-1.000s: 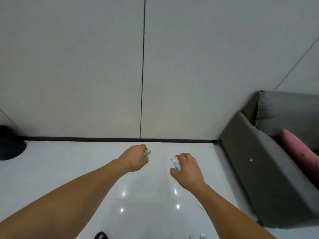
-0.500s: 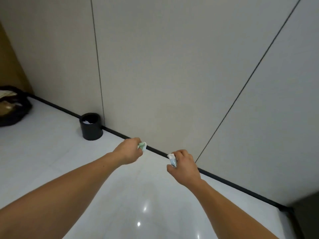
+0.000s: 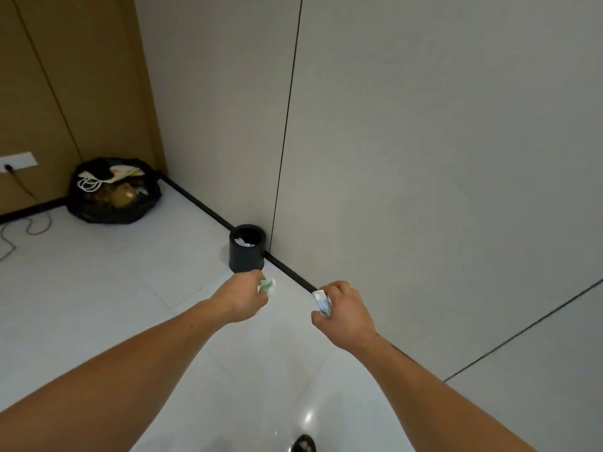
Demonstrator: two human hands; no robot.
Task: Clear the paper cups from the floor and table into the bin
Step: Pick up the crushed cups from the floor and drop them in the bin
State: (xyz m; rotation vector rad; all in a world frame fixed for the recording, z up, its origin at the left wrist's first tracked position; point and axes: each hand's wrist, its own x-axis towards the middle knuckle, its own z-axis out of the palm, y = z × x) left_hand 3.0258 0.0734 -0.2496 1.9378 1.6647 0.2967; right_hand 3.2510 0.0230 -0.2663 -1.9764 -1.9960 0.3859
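My left hand [image 3: 244,296] grips a crumpled green-and-white paper cup [image 3: 267,284], which sticks out past the fingers. My right hand [image 3: 346,309] grips a crushed blue-and-white paper cup [image 3: 321,301]. Both arms reach forward over the white tiled floor. A small black round bin [image 3: 247,254] stands against the wall just beyond my left hand, with white paper scraps inside it. My left hand is a short way in front of the bin; my right hand is further to the right, near the black skirting.
A full black rubbish bag [image 3: 112,195] sits in the corner at the far left. A wall socket [image 3: 16,161] with a cable [image 3: 29,220] trailing over the floor lies left of it. Grey wall panels rise on the right. A dark shoe [image 3: 303,444] shows at the bottom edge.
The view has swung left: the sofa is gone, and the bin and rubbish bag have come into view and closer. Both hands still hold their cups.
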